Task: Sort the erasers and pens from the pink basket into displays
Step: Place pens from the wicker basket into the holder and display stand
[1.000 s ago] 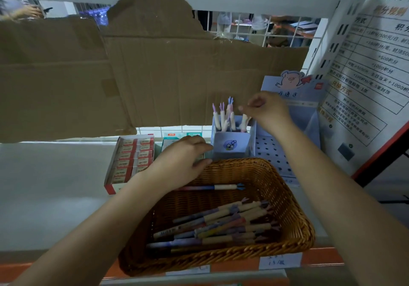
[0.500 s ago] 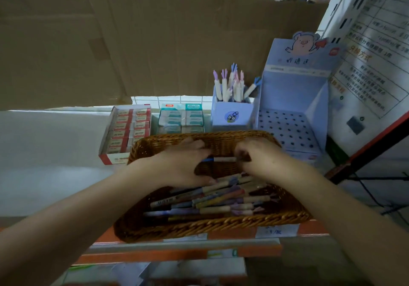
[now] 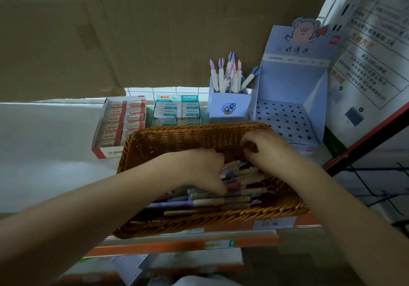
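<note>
both hands are working down inside the wicker basket [image 3: 199,137], which is sitting at the front edge of the shelf and looking brown rather than pink here. the left hand [image 3: 197,170] is lying over the heap of pens [image 3: 221,201] with its thumb digging in among the barrels. the right hand [image 3: 267,150] is hovering by the far right corner with its fingers curling tightly inward. the step looks like gathering pens for the pen cup [image 3: 229,108] just behind the basket. to do it well, it is worth lining up the barrels so the tips are all pointing one way, taking only a small bunch, and lifting it clear of the rim before tipping it upright. the cup is already crowding with standing pens [image 3: 225,75], so the holed blue display [image 3: 285,119] beside it may be taking the next ones. the left fingers are tucking out of sight under the palm, so i cannot tell whether they are gripping anything. the right fingertips are hiding whatever they may be pinching. no loose erasers are showing in the basket; any may be lying beneath the pens. the red eraser box [image 3: 120,122] and teal eraser box [image 3: 177,111] are sitting partly behind the rim.
</note>
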